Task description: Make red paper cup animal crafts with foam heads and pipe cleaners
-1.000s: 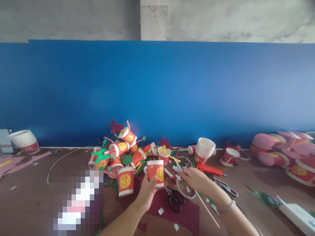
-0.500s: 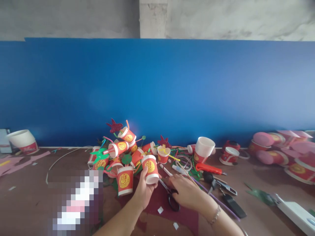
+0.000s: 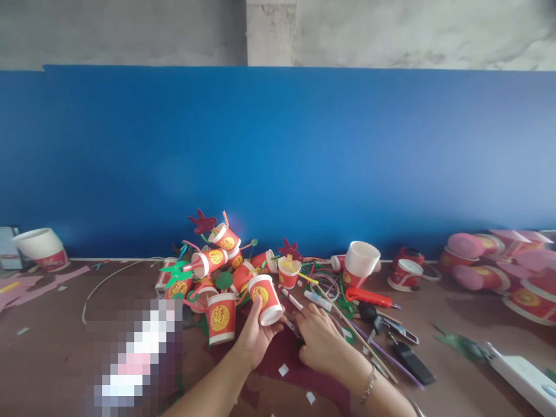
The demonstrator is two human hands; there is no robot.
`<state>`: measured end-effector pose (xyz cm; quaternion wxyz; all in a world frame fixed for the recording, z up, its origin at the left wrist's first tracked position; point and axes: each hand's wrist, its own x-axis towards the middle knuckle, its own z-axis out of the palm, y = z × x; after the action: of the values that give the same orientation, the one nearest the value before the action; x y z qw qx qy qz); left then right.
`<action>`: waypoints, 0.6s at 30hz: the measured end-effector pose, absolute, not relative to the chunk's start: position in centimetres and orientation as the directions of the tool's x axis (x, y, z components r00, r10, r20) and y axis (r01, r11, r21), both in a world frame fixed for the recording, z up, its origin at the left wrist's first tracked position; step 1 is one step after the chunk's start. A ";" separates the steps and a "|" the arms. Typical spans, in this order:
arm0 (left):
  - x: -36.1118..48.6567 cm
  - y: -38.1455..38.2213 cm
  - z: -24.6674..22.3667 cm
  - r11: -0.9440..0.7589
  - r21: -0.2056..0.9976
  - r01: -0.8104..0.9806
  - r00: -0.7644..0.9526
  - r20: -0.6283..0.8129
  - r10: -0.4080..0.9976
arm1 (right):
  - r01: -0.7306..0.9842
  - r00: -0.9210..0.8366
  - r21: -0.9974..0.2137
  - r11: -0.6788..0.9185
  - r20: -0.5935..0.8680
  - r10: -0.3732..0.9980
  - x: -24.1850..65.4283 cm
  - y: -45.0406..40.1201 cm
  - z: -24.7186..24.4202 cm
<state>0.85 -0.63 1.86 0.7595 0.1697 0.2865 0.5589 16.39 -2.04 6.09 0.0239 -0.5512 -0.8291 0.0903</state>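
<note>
A red-and-white paper cup with a yellow emblem is held tilted in my left hand, its white base towards me. My right hand hangs low over the table, fingers spread from the thumb, with its fingertips beside a slim white marker. Under that hand lie scissors, mostly covered. Left of the held cup, another red cup stands in front of a heap of red cups decorated with straws and green and dark red cut-outs.
A glue tube, a thin stick and a purple straw lie right of centre. Further right are stacked white cups, an orange-red cutter, keys and a white device. Dark red sheet material lies in front, with paper scraps.
My right hand has shifted slightly and now covers the scissors' handles. The cup in my left hand has tilted further, its base swinging to the right.
</note>
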 end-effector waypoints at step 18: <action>0.6 -0.2 1.6 0.230 0.523 -0.821 0.093 -0.274 0.957 | 0.809 -0.293 -0.532 0.248 0.000 0.956 17.2 -1.3 9.0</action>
<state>0.62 -0.24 1.62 0.7297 0.1185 0.2870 0.6092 17.23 -1.35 8.99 0.1648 -0.5712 -0.7726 0.2227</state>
